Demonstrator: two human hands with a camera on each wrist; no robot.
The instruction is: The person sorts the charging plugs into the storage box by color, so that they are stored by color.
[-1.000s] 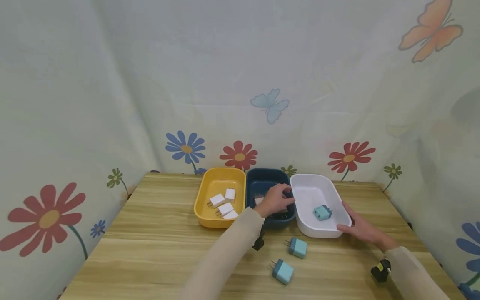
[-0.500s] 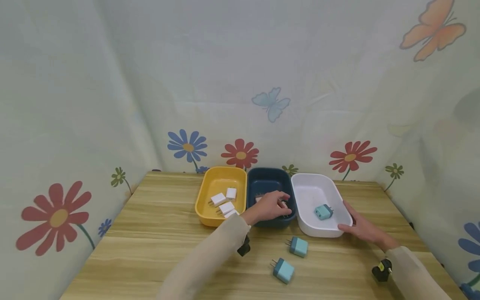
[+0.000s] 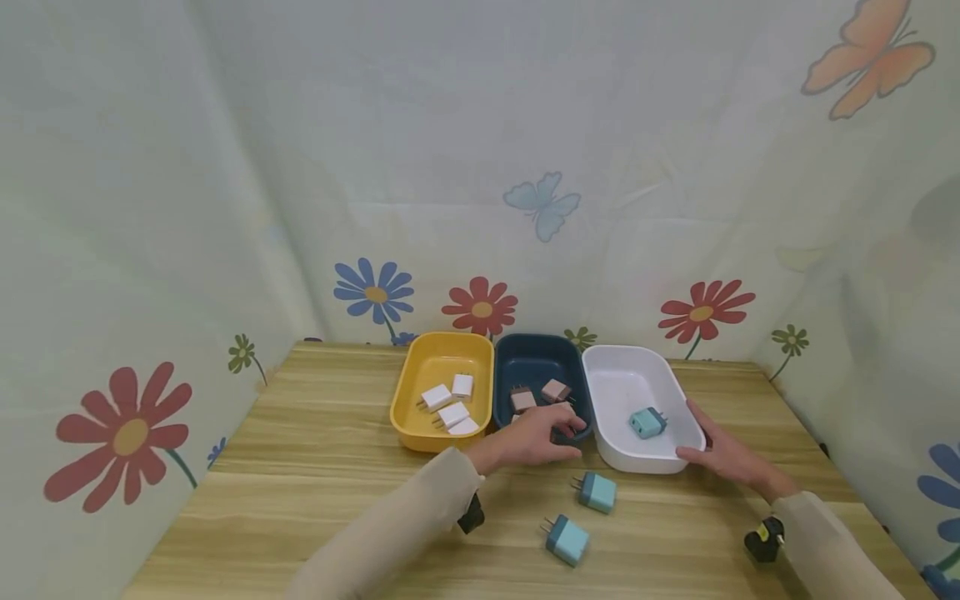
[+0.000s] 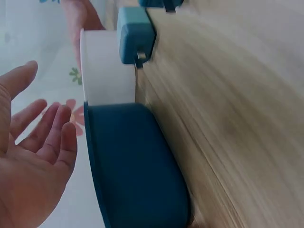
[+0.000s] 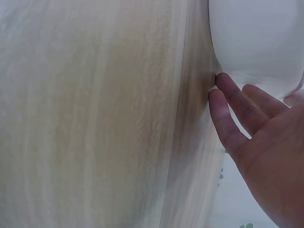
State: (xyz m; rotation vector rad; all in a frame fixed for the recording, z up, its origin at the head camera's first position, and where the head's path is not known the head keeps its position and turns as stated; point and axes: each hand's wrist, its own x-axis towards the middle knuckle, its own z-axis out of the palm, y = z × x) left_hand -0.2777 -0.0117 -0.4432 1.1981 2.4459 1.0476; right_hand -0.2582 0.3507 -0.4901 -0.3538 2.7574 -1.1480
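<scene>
My left hand (image 3: 531, 437) hovers over the front edge of the navy bin (image 3: 536, 357), fingers loosely bent and holding nothing. Inside that bin lie several pinkish wall chargers (image 3: 556, 390), some partly hidden by the hand. The left wrist view shows the bare palm (image 4: 33, 175) beside the navy bin's outer wall (image 4: 137, 166). My right hand (image 3: 718, 454) rests against the front right corner of the white bin (image 3: 624, 379), its straight fingers touching the outer wall (image 5: 256, 42). One teal charger (image 3: 647, 422) sits in the white bin.
Two more teal chargers (image 3: 597, 492) (image 3: 567, 540) lie on the wooden table (image 3: 300, 483) in front of the bins. Left of the navy bin stands a yellow bin (image 3: 442, 358) with several white chargers (image 3: 453, 414). A flower-printed cloth (image 3: 420, 167) hangs behind the table.
The left hand has drawn back toward the front left from inside the navy bin, uncovering more of the pinkish chargers. The right hand stays at the white bin.
</scene>
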